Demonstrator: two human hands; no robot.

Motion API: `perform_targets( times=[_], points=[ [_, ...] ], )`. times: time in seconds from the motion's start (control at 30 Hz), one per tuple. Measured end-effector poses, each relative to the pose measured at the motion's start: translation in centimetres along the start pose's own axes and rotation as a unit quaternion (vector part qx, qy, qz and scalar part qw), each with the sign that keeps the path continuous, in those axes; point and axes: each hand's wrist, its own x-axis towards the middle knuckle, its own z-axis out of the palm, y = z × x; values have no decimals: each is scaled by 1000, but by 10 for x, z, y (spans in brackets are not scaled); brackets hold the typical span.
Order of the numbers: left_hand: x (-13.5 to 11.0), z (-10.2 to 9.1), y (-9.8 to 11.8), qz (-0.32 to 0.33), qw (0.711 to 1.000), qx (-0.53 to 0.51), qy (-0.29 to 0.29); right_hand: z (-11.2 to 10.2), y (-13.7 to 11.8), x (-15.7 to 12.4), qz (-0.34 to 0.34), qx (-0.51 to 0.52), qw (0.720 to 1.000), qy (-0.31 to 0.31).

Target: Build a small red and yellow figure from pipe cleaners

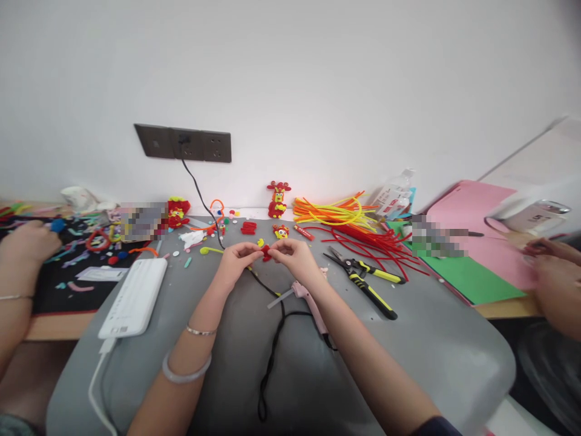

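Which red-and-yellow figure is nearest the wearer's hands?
The small one, just beyond the right hand; the taller figure stands farther back by the wall, and the third is off to the left.

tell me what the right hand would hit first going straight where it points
Probably the left hand, just past the small red piece that the right hand appears to pinch, though depth is hard to judge.

I have a piece (266,254) between my left grip (238,261) and right grip (294,257) over the desk (447,345), with a power bank (134,297) to the left and pliers (350,265) to the right. A glue gun (314,307) lies nearer me; behind the piece stands a figurine (276,206), pipe cleaners (336,213) to its right.
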Motion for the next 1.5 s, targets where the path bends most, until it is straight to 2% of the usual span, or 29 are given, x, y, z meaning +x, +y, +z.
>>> perform_targets(
  times=[0.27, 0.8, 1.1, 1.5],
  points=[
    [0, 0, -1, 13, 1000, 4, 0, 2, 1, 0, -22, -27, 999, 12],
    [0, 1, -1, 16, 1000, 17, 8, 3, -2, 0, -12, -34, 999, 14],
    [-2, 1, 2, -19, 1000, 1, 14, 4, -3, -1, -15, -51, 998, 20],
    [-3, 3, 5, -17, 1000, 2, 16, 3, -7, -3, -38, -157, 986, 45]
  ],
)
